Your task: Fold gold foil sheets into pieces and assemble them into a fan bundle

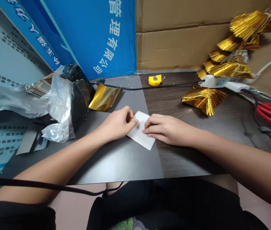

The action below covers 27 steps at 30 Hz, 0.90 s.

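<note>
Head view: black cable [29, 183] nearest, crossing in front of left forearm. White paper [141, 135] on grey part of tabletop [116, 159], at the dark wood-grain edge, between both hands. Left hand [119, 124]: fingers curled, small thumb-index gap, thumb on paper; can't tell if pinched. Right hand [167, 129]: fingers bent, slightly apart, tips over paper's right side; grip unclear. Gold sheets [104, 97] beyond left hand, yellow tape measure [155, 80] farther back.

Tape measure [155, 80] behind paper [141, 134], plastic bag [60, 105] left, seemingly on table [118, 164]
</note>
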Available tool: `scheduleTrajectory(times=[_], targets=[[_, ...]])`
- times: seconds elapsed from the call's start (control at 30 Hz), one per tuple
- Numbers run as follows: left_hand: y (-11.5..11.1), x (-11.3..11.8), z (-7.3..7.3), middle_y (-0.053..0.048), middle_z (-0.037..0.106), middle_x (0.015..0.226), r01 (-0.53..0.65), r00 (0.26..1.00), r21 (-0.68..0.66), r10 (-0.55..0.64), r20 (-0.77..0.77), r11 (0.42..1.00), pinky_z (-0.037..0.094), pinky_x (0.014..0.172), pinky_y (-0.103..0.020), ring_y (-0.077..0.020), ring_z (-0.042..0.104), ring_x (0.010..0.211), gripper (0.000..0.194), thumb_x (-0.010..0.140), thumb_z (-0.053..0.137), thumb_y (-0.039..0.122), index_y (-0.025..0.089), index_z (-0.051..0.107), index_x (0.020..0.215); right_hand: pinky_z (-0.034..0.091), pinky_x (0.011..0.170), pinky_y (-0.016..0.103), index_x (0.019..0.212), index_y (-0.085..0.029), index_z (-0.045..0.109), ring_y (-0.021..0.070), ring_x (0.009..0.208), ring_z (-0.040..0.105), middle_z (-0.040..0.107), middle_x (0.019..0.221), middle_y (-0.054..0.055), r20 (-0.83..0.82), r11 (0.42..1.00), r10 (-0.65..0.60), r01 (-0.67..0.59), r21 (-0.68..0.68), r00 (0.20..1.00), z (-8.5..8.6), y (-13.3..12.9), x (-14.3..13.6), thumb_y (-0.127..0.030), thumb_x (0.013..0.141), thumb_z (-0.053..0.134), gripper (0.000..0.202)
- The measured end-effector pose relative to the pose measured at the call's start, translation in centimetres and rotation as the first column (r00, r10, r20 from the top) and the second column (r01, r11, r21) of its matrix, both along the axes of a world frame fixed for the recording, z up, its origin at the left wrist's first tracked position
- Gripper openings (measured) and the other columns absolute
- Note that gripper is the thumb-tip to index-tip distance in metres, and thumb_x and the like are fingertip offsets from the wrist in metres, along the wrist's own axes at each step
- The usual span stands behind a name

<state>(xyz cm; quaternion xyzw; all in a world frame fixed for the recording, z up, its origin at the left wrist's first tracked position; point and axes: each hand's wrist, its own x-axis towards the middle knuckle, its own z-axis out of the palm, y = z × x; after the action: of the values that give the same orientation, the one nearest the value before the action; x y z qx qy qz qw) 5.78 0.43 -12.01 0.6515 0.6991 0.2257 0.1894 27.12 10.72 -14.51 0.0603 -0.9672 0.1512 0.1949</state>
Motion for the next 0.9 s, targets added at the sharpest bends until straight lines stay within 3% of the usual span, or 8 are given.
scheduleTrajectory(times=[0.13,0.3,0.37,0.47,0.6,0.7,0.9], targets=[[0.1,-0.2,-0.2,-0.001,0.063,0.082,0.168,0.950,0.093,-0.186,0.250,0.981,0.043,0.063,-0.025,-0.0133,0.056,0.070,0.021,0.091,0.058,0.035,0.016,0.059,0.100,0.051,0.085,0.033,0.107,-0.015,0.074,0.0195,0.096,0.063,0.070,0.106,0.010,0.006,0.996,0.036,-0.036,-0.076,0.999,-0.2,0.8,0.1,-0.021,0.103,0.050,0.025],[0.3,-1.0,-0.5,-0.006,0.070,0.112,0.368,0.900,0.206,-0.403,0.167,0.907,0.048,0.094,-0.030,-0.0181,0.064,0.105,0.028,0.100,0.043,0.027,0.016,0.065,0.114,0.051,0.093,0.034,0.107,-0.013,0.073,0.0194,0.105,0.064,0.069,0.112,0.010,0.044,0.977,0.110,-0.100,-0.190,0.993,0.0,1.5,0.3,-0.018,0.101,0.053,0.021],[0.4,-1.4,-0.8,-0.008,0.068,0.121,0.371,0.902,0.233,-0.408,0.142,0.899,0.047,0.100,-0.031,-0.0197,0.062,0.114,0.032,0.100,0.042,0.025,0.016,0.062,0.123,0.052,0.093,0.035,0.103,-0.013,0.073,0.0195,0.104,0.065,0.070,0.110,0.010,0.046,0.968,0.111,-0.098,-0.230,0.993,0.0,1.6,0.3,-0.021,0.099,0.058,0.017],[0.7,-1.9,-1.4,-0.009,0.068,0.119,0.340,0.907,0.289,-0.393,0.149,0.895,0.050,0.096,-0.032,-0.0195,0.063,0.110,0.034,0.100,0.041,0.023,0.014,0.061,0.126,0.052,0.092,0.035,0.099,-0.014,0.074,0.0194,0.101,0.065,0.070,0.107,0.010,0.038,0.966,0.098,-0.086,-0.244,0.994,0.0,1.7,0.3,-0.024,0.098,0.062,0.015],[0.9,-1.9,-1.8,-0.009,0.065,0.107,0.331,0.925,0.392,-0.377,0.045,0.858,0.052,0.081,-0.028,-0.0172,0.062,0.097,0.032,0.096,0.050,0.021,0.013,0.062,0.124,0.050,0.094,0.036,0.114,-0.016,0.072,0.0199,0.105,0.062,0.068,0.114,0.010,0.058,0.975,0.101,-0.087,-0.202,0.993,-0.1,1.7,0.3,-0.025,0.099,0.061,0.021],[0.9,-1.7,-2.1,-0.010,0.060,0.107,0.332,0.930,0.447,-0.368,-0.007,0.830,0.053,0.077,-0.026,-0.0175,0.059,0.099,0.036,0.091,0.058,0.021,0.012,0.061,0.125,0.049,0.095,0.038,0.122,-0.016,0.071,0.0224,0.111,0.057,0.065,0.119,0.011,0.081,0.982,0.109,-0.095,-0.162,0.991,0.0,1.6,0.3,-0.024,0.101,0.056,0.027],[0.7,-0.9,-2.4,-0.012,0.058,0.120,0.385,0.909,0.432,-0.416,-0.025,0.816,0.057,0.085,-0.030,-0.0203,0.058,0.113,0.044,0.093,0.056,0.022,0.015,0.050,0.136,0.049,0.097,0.044,0.123,-0.016,0.070,0.0258,0.116,0.050,0.059,0.120,0.014,0.100,0.992,0.101,-0.092,-0.091,0.990,0.0,1.3,0.2,-0.023,0.100,0.053,0.029]])
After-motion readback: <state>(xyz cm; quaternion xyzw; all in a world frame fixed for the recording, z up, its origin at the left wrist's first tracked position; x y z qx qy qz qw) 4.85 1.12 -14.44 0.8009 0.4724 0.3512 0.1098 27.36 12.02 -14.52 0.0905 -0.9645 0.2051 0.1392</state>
